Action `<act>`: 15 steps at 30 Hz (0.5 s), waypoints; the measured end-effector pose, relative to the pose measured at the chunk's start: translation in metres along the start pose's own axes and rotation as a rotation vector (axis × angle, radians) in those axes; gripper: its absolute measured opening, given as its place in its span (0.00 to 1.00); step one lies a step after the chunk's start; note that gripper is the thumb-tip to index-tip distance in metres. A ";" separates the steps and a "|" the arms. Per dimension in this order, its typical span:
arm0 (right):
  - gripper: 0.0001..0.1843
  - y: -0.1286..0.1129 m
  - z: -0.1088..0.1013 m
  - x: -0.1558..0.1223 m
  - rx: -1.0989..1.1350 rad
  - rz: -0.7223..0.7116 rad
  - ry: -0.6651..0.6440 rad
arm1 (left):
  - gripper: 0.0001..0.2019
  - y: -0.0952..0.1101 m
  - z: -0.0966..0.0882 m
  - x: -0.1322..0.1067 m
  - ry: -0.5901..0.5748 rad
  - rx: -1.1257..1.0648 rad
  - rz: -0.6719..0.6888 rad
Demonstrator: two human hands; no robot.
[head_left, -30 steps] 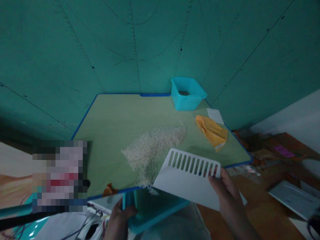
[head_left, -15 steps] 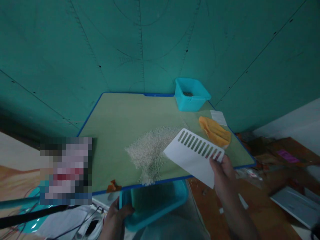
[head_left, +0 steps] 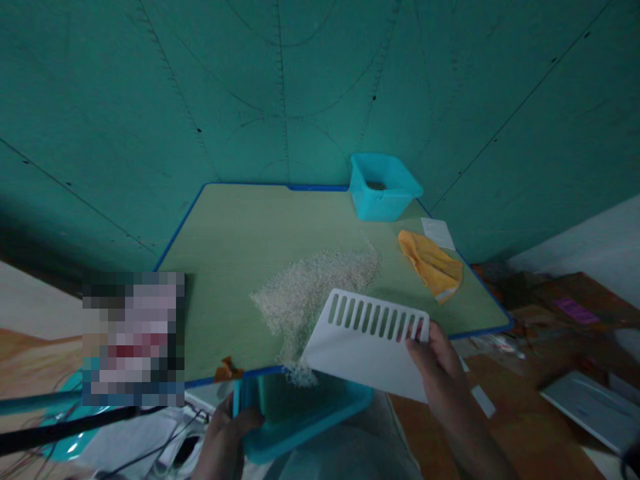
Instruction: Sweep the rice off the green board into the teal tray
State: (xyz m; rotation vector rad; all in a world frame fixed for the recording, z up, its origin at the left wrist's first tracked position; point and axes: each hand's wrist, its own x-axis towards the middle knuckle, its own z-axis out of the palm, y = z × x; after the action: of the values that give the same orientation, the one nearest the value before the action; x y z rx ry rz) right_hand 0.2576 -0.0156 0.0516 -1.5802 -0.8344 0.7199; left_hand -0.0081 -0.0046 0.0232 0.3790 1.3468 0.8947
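Note:
White grains that look like rice (head_left: pixel 310 283) lie in a loose heap on the small table (head_left: pixel 235 223). My right hand (head_left: pixel 440 373) grips a flat white plastic scraper with a row of slots (head_left: pixel 367 353), its left edge against the grains at the table's front. Below that edge, my left hand (head_left: pixel 227 430) is closed on the left rim of a teal plastic bin (head_left: pixel 305 437), thumb over the rim. Some grains spill over the blue table edge above the bin's opening. How much the bin holds is hard to see.
A second teal bin (head_left: pixel 383 200) with something dark in it stands at the back right. An orange cloth (head_left: pixel 433 267) and a white paper (head_left: pixel 438 233) lie beside it. Brown scraps (head_left: pixel 229 370) sit at the front left edge. Cables and cartons surround the table; a green wall (head_left: pixel 320 80) rises behind.
My right hand has brought the scraper down and left toward the front edge, pushing grains along. Some grains now hang over the edge above the bin. My left hand and bin shifted slightly left.

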 end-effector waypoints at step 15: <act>0.11 -0.004 0.017 0.043 0.081 -0.013 0.005 | 0.09 -0.002 -0.009 0.001 -0.014 -0.017 0.023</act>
State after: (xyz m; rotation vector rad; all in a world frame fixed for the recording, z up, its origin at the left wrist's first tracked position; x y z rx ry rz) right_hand 0.2670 0.0302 0.0523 -1.5029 -0.8012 0.7313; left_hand -0.0159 -0.0078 0.0190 0.3874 1.3229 0.9206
